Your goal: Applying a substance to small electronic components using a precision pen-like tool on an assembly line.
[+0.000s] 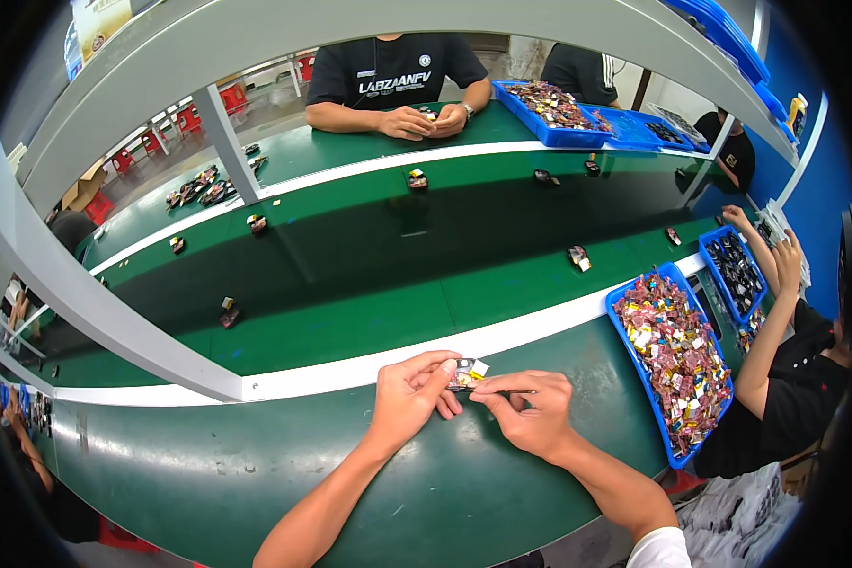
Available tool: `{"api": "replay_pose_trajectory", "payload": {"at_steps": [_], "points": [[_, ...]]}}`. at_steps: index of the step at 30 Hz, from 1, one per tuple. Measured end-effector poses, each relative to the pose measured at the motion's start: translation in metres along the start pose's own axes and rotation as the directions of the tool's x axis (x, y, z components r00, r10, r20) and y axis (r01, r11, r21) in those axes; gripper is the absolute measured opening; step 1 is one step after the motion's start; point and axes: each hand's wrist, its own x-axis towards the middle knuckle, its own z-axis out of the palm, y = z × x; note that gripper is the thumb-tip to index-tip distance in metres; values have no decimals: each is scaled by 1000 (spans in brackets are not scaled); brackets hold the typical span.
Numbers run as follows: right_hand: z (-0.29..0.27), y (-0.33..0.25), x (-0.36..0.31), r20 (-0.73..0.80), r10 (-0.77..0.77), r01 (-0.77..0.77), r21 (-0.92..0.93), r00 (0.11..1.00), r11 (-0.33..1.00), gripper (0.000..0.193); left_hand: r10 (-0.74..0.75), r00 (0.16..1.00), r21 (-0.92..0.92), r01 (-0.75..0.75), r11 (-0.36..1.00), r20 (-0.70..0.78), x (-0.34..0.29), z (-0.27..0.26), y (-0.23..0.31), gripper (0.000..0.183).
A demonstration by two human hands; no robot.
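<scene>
My left hand (411, 396) is closed around a small black device (461, 372) with white and yellow parts, gripping it between thumb and fingers just above the green worktable (284, 445). From the other side, my right hand (530, 407) pinches right at the device's edge. A thin dark line shows along its fingers; whether that is a tool or part of the device I cannot make out. To the right stands a blue tray (673, 452) heaped with small pinkish wired pieces (667, 355), some white and yellow.
Beyond a white rail lies a green conveyor belt (426, 303) with several small devices (579, 257) spread along it. A grey frame post (95, 303) curves down at left. A co-worker (388, 90) sits opposite, another (786, 379) at right beside a blue tray of black parts (732, 270).
</scene>
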Motion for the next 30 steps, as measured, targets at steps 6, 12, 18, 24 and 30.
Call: {"api": "replay_pose_trajectory", "payload": {"at_steps": [6,12,18,24,30], "points": [[5,3,-2,-4,-88,88,-45,996,995,12,5,1000,63,-4,998,-7,-3,3,4,24],[7,8,-5,-31,-116,114,-42,993,993,11,43,997,126,-35,991,-57,-1,5,0,22],[2,7,-3,-61,-118,117,-21,991,993,13,57,998,77,-56,995,-3,1,3,1,22],[9,6,-4,-104,-44,54,95,994,994,13,50,998,50,-49,998,-24,0,-7,6,23],[13,11,-9,-138,-117,127,71,983,989,12,53,998,57,-50,997,-44,4,-3,7,18]]}}
